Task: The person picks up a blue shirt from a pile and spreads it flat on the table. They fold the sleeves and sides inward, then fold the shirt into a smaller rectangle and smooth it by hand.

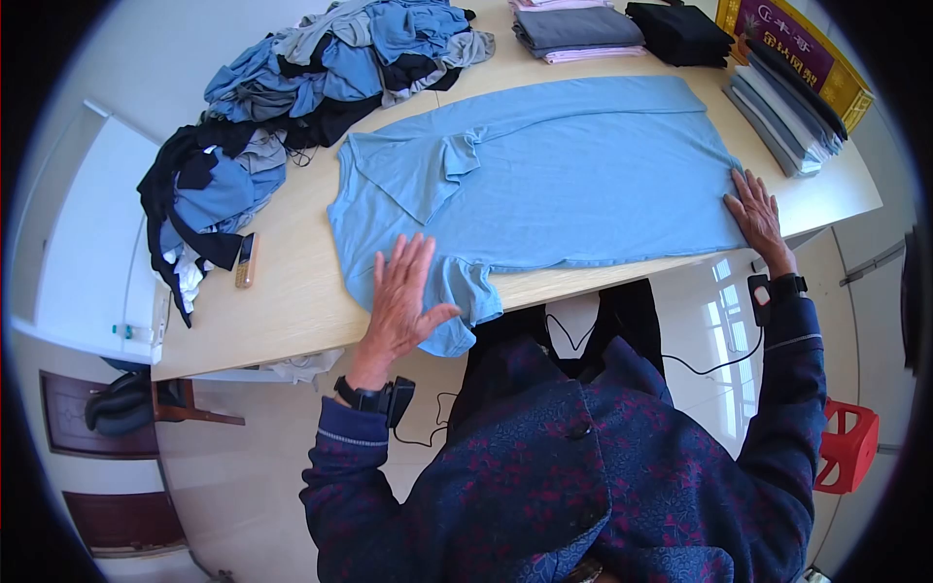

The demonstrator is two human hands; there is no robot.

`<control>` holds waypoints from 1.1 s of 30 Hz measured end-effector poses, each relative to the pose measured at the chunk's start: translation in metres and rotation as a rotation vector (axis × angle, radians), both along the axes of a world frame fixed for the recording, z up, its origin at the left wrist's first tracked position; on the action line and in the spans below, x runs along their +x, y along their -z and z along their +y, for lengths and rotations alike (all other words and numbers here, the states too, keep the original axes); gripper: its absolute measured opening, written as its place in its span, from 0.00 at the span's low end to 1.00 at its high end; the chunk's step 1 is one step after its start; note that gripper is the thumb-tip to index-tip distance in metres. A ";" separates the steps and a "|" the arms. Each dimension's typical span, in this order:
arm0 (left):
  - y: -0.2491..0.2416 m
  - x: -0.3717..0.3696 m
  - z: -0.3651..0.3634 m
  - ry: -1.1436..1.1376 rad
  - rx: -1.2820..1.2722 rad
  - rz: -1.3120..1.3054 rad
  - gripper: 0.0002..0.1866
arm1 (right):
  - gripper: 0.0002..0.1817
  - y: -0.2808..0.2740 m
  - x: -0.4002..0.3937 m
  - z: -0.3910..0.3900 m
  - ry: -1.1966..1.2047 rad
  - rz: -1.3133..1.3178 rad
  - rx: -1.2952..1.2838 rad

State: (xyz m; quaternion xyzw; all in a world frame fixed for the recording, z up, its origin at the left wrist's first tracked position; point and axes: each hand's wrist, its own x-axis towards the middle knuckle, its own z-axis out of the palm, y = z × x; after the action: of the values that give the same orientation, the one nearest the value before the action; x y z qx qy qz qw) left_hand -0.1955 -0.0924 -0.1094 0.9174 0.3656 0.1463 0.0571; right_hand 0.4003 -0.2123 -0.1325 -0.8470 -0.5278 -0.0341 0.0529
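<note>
A light blue T-shirt [603,185] lies spread on the wooden table, its hem toward the right. The far side is folded inward in a long strip, with one sleeve lying on top of the body. At the near left, the other sleeve [468,291] hangs over the table's front edge. My left hand [398,301] is open, fingers spread, over the shirt's near shoulder. My right hand [758,216] lies open at the near corner of the hem, fingertips on the fabric and table.
A heap of crumpled clothes [330,73] covers the back left. A mobile phone [247,260] lies beside it. Folded garments [578,34] stand at the back, another folded stack [782,112] at the right by a purple-and-gold box [792,44]. A red stool [848,447] is on the floor.
</note>
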 end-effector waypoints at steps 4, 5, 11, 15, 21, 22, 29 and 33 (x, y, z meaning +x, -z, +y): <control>0.001 -0.027 -0.039 0.082 0.033 -0.133 0.49 | 0.37 0.003 0.004 0.000 -0.008 -0.004 0.004; 0.001 -0.029 -0.054 0.093 0.054 -0.127 0.47 | 0.37 0.005 0.003 0.001 -0.009 -0.012 0.008; 0.030 -0.030 -0.080 0.052 0.257 -0.019 0.31 | 0.35 0.017 0.022 0.003 -0.209 -0.166 0.050; 0.048 -0.019 -0.059 0.049 0.418 -0.137 0.20 | 0.34 -0.010 0.005 -0.016 -0.189 0.284 0.427; 0.055 -0.018 -0.052 0.048 0.476 -0.203 0.16 | 0.22 -0.032 -0.017 -0.069 -0.351 0.208 0.339; 0.055 -0.018 -0.052 0.050 0.473 -0.214 0.16 | 0.23 -0.032 -0.022 -0.076 -0.364 0.217 0.289; 0.039 -0.009 -0.056 0.020 0.377 -0.294 0.16 | 0.21 -0.011 -0.021 -0.082 -0.313 0.256 0.381; 0.020 -0.012 -0.052 0.014 0.216 -0.284 0.15 | 0.13 -0.011 -0.011 -0.078 -0.307 0.331 0.393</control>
State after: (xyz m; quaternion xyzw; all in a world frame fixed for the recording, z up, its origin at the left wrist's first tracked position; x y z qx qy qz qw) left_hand -0.2075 -0.1449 -0.1290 0.8908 0.3296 0.3126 0.0104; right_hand 0.3896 -0.2903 -0.1214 -0.7248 -0.6172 0.0114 0.3058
